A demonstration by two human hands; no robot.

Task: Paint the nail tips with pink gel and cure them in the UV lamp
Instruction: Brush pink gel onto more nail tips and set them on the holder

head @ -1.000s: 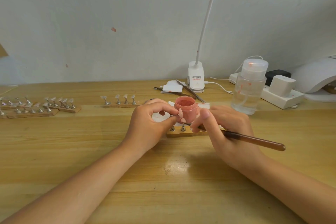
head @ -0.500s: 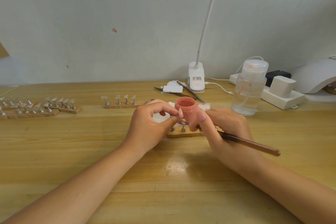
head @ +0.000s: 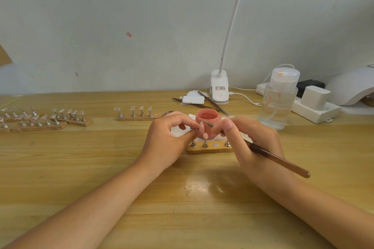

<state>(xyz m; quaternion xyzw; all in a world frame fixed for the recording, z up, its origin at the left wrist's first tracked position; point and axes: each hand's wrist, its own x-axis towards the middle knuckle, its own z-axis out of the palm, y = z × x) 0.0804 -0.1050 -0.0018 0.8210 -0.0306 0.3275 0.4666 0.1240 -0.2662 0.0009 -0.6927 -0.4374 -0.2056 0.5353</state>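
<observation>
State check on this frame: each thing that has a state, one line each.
Small pink gel jar: open, lid off.
Wooden-handled brush: held in the right hand, tip near the jar.
Pink nail tip on its metal stand: lifted off the block, pinched by the left hand.
Wooden stand block: one socket empty.
Clear pump bottle: upright, capped.
White UV lamp: interior not visible.
</observation>
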